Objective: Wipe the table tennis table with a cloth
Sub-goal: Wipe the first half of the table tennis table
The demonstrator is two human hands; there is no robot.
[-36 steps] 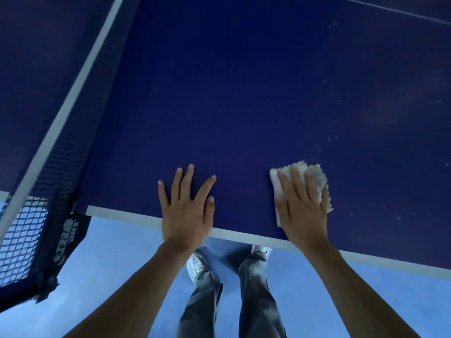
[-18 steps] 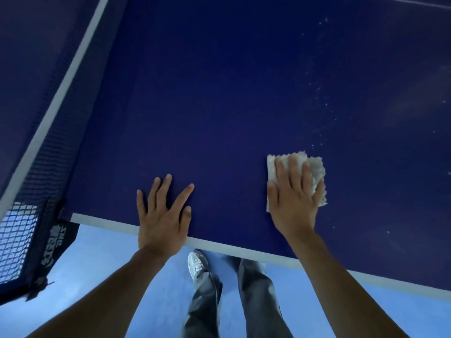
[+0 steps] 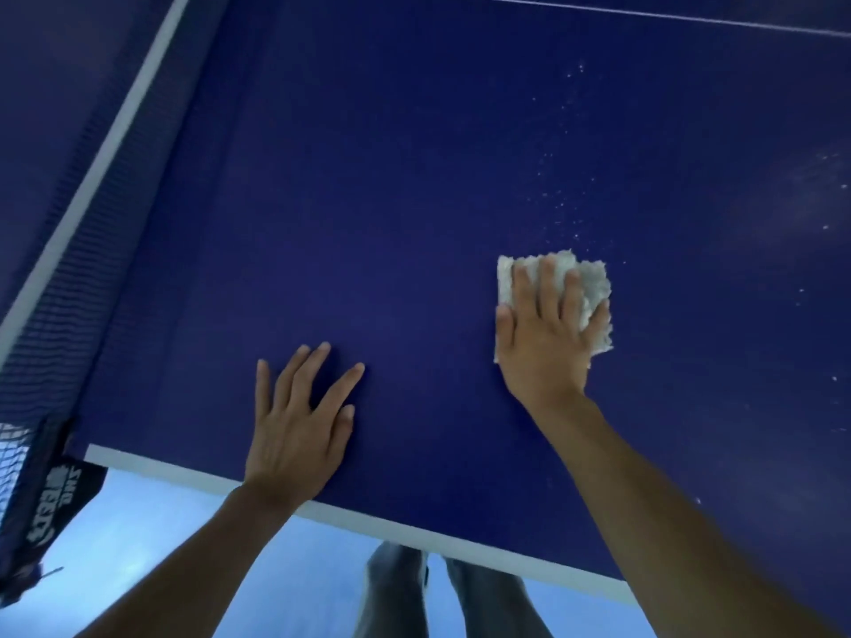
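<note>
A single view is given, taken from a wide-angle camera worn on the head. The scene is looked upon from above, forward and steeply downward, across the near edge of the table tennis table point(image 3: 414, 200), whose white border line point(image 3: 368, 524) is seen running slantwise through the lower frame. The blue surface is viewed closely: both forearms are shown entering from the bottom, with the left hand point(image 3: 294, 435) and the right hand point(image 3: 543, 343) placed in the lower middle. The net point(image 3: 55, 338) is cut off by the left edge, and the legs point(image 3: 396, 591) and pale floor point(image 3: 138, 545) are caught below the rim
</note>
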